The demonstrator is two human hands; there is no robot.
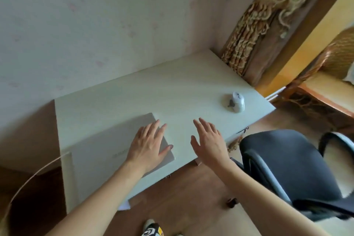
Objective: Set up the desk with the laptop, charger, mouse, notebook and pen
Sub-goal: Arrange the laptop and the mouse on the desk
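Note:
A closed silver laptop [122,140] lies flat on the pale desk [172,86], near the front edge. My left hand [148,144] rests palm down on the laptop's right part, fingers spread. My right hand [207,141] hovers open just right of the laptop, above bare desk, holding nothing. A small white object with a dark plug-like part [236,102] stands at the desk's right end; it may be the charger. No mouse, notebook or pen is visible.
A black office chair [287,165] stands close to the desk's right front corner. A wall backs the desk, with a patterned curtain [254,25] at the far right. A beige cable [38,174] arcs down at the left. Wooden floor lies below.

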